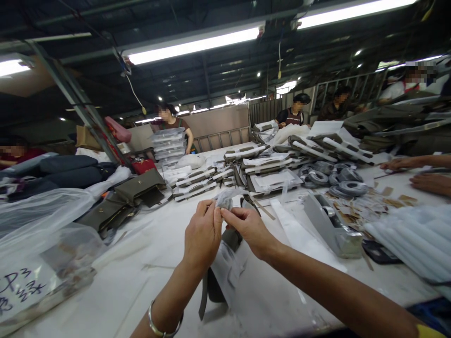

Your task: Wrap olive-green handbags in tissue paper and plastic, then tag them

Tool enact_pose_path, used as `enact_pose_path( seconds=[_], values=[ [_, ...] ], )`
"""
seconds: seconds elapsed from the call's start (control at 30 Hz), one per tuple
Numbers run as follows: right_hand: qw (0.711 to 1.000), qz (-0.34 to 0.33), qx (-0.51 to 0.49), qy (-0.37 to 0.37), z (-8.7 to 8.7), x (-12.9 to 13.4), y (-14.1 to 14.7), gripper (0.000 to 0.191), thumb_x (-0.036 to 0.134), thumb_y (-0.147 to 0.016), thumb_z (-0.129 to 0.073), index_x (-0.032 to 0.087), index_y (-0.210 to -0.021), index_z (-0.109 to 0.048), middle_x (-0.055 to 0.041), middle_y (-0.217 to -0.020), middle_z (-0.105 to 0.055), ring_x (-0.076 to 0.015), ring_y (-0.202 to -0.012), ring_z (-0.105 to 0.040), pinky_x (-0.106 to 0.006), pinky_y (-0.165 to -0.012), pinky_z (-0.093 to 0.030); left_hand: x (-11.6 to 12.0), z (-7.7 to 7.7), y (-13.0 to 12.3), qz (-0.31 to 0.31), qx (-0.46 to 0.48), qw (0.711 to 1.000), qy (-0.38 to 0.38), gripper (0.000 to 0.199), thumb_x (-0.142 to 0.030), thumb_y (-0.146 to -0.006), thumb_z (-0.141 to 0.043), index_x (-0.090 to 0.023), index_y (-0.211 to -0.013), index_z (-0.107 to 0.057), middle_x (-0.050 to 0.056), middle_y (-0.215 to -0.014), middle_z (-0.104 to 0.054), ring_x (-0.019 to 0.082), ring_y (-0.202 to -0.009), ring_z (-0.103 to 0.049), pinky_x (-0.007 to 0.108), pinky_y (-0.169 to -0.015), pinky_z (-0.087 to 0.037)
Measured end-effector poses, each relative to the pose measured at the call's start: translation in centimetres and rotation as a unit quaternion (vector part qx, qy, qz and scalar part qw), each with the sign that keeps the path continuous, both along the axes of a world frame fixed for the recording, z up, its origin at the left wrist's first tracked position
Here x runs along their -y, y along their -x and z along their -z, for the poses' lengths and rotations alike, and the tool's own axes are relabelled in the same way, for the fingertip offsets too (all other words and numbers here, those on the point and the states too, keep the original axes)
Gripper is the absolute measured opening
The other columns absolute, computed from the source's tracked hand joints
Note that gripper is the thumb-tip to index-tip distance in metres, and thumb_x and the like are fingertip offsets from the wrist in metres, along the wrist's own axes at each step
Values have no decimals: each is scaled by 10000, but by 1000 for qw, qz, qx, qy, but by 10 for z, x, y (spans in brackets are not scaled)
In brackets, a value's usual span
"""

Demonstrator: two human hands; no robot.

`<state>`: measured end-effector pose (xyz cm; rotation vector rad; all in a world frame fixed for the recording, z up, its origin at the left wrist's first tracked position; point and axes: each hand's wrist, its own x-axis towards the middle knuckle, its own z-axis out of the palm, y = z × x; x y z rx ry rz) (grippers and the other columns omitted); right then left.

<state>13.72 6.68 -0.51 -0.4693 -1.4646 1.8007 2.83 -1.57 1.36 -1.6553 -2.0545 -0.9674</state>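
My left hand (201, 232) and my right hand (251, 231) meet above the middle of the table, fingertips pinched together on a small grey piece in translucent wrapping (224, 202). What is inside the wrapping cannot be made out. Just below my hands is an olive-grey bag part (214, 287) with white tissue paper (229, 270) against it; my fingers partly hide its upper end. A bangle circles my left wrist.
Stacked olive bag pieces with white wrapping (269, 162) lie ahead. To the right are coiled grey straps (347, 180), a metal tape dispenser (333, 225) and a co-worker's hands (430, 173). Clear plastic bags (45, 263) and olive bags (137, 188) occupy the left. Several people work beyond.
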Motion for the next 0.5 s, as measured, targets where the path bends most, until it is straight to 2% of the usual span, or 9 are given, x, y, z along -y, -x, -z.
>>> enact_pose_path(
  seconds=[0.07,0.13,0.2,0.27,0.33,0.43,0.5],
  values=[
    [1000,14,1,-11,1,0,2,334,504,-752,-753,188,-664,-690,18,-652,-565,-141,-670,-491,-291,-672,-422,1,3,1,25,38,999,-21,391,-329,-1023,-300,-187,-1199,-619,117,-1191,-578,238,-1091,-597,381,-936,-502],
    [1000,20,7,-23,2,-1,3,319,496,-759,-746,192,-676,-696,17,-657,-572,-146,-681,-497,-297,-684,-429,1,9,3,46,111,991,-61,388,-366,-1007,-375,-203,-1308,-557,123,-1265,-548,240,-1151,-567,403,-1005,-469],
    [999,20,20,-28,1,-1,5,328,501,-764,-738,189,-673,-697,14,-653,-574,-151,-693,-506,-302,-696,-436,0,15,4,48,227,967,-103,523,-420,-963,-499,-248,-1449,-411,117,-1333,-521,221,-1090,-596,396,-975,-487],
    [999,11,31,-22,-1,-1,6,337,509,-755,-743,184,-675,-700,6,-673,-597,-158,-718,-527,-308,-717,-451,0,19,4,56,349,926,-132,710,-449,-914,-591,-279,-1523,-268,106,-1320,-543,192,-996,-629,363,-903,-511],
    [999,-1,39,-16,-4,-1,7,342,515,-744,-752,182,-683,-709,-6,-711,-630,-162,-741,-549,-311,-736,-469,-1,20,3,85,447,878,-148,771,-446,-894,-628,-271,-1534,-234,81,-1196,-619,179,-963,-642,328,-867,-508],
    [998,-29,58,-21,-10,-2,8,341,528,-742,-756,187,-733,-747,-24,-772,-669,-175,-779,-583,-325,-770,-494,0,16,-1,120,549,810,-168,753,-424,-859,-685,-237,-1494,-327,29,-973,-672,152,-877,-646,274,-801,-494],
    [996,-64,63,-22,-13,-4,7,338,532,-749,-759,197,-796,-771,-35,-830,-695,-195,-848,-614,-345,-837,-506,1,13,-2,128,592,774,-182,693,-412,-818,-733,-224,-1418,-441,21,-953,-679,135,-829,-638,245,-754,-486]
  ],
)
